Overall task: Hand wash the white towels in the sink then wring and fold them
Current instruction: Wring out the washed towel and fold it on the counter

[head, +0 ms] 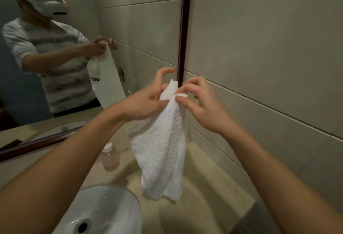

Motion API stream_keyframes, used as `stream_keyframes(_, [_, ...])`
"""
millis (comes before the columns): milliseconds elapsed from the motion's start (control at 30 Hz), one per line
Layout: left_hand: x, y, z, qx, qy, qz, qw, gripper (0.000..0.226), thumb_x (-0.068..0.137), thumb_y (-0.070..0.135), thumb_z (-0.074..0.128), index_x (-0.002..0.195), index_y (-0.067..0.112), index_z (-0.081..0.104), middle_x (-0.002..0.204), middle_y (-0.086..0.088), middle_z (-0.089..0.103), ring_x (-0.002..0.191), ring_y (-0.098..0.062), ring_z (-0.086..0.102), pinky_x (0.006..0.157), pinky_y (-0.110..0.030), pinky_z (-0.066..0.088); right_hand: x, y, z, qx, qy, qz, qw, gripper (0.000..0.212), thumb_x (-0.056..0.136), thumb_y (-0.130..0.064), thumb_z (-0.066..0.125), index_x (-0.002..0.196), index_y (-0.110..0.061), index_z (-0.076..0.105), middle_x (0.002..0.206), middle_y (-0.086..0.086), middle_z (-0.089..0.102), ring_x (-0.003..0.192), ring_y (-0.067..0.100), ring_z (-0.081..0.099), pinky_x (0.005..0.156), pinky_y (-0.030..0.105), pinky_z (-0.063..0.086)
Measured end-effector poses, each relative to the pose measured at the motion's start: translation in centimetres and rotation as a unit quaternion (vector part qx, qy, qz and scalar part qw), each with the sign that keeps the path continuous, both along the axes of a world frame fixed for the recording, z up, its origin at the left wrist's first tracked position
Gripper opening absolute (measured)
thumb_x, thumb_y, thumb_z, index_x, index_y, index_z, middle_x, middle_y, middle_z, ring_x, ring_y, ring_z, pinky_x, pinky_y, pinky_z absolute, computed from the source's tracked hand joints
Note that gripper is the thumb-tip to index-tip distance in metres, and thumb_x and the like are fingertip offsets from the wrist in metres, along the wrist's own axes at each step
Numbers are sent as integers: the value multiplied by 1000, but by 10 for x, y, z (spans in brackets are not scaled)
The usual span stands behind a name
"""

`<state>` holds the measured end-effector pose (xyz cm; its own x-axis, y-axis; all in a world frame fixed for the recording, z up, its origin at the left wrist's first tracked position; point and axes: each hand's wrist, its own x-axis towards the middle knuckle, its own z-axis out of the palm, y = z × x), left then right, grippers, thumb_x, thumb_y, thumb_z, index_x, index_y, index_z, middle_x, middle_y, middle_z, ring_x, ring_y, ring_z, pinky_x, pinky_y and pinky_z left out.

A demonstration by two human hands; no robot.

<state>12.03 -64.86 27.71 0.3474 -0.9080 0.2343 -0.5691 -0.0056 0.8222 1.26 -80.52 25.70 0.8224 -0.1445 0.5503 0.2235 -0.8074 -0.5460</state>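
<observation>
Both hands hold one white towel (pixel 163 146) up at centre frame, above the worktop (pixel 213 193). The left hand (pixel 146 101) pinches the top edge from 9 o'clock; the right hand (pixel 200 101) pinches it from 3 o'clock. The towel hangs down bunched. The sink (pixel 104 213) lies at 7 o'clock; a clear bottle (pixel 110 157) stands beside it.
</observation>
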Motion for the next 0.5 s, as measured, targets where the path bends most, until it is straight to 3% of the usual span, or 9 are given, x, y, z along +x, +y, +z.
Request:
stream_keyframes(33, [-1,2,4,19,-4,-11,1000,84,97,2,55,153,26,-3,103,7,68,92,-9,66,81,-25,53,1,0,1,9,8,32,999,8,97,-21,62,101,-21,69,118,-2,51,116,4,48,87,4,39])
stream_keyframes(100, [-3,4,8,37,-5,-28,999,89,97,-1,52,154,29,-10,102,10,68,96,-7,66,85,-23,51,3,0,4,62,40,112,991,9,97,-17,59,101,-14,67,117,-3,59,113,-3,53,92,15,45])
stream_keyframes(167, [0,4,4,30,3,-11,999,89,97,-2,53,154,29,-9,101,-3,65,96,-12,65,85,-25,51,6,0,4,109,53,147,982,12,97,-17,57,101,-12,67,108,1,69,101,6,64,89,29,50])
stream_keyframes(233, [3,4,-4,20,15,11,1000,88,96,-2,56,155,28,-2,98,-12,61,91,-17,63,83,-28,51,9,-2,0,74,47,120,989,12,94,-25,56,98,-23,67,100,3,71,93,16,67,85,39,51])
stream_keyframes(333, [9,10,-25,-20,67,73,995,88,86,7,70,154,21,17,95,-4,66,92,-19,67,89,-34,53,9,-10,-8,-10,37,66,997,13,91,-34,54,97,-34,65,96,4,65,85,15,60,77,31,44])
stream_keyframes(400, [12,18,-47,-37,118,105,987,85,79,11,76,150,19,31,98,-6,70,92,-23,68,90,-39,53,5,-16,-11,0,29,57,998,13,91,-34,54,97,-35,65,95,1,62,85,13,59,77,29,43])
stream_keyframes(500, [19,30,-83,72,15,65,995,53,83,21,73,133,22,57,114,-5,69,105,-26,67,95,-46,53,-4,-23,-11,-9,15,77,997,15,94,-29,56,100,-28,70,89,-13,58,82,3,58,75,20,41])
